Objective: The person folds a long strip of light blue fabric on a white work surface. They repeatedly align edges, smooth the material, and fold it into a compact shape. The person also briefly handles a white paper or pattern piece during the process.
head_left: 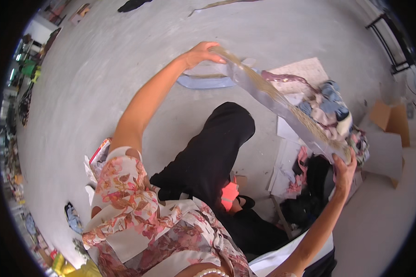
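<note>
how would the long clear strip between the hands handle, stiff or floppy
The strip is probably floppy, being long and thin; it would likely droop if the left hand or right hand let go. Its glossy surface may be slippery.

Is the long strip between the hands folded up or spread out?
Spread out lengthwise: the long grey-and-gold strip runs from the left hand to the right hand. Widthwise, I cannot tell.

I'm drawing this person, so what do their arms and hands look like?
The left hand and right hand wear no gloves, watch or bracelet that I can see. The left sleeve is short and white, with pink and orange flowers.
</note>
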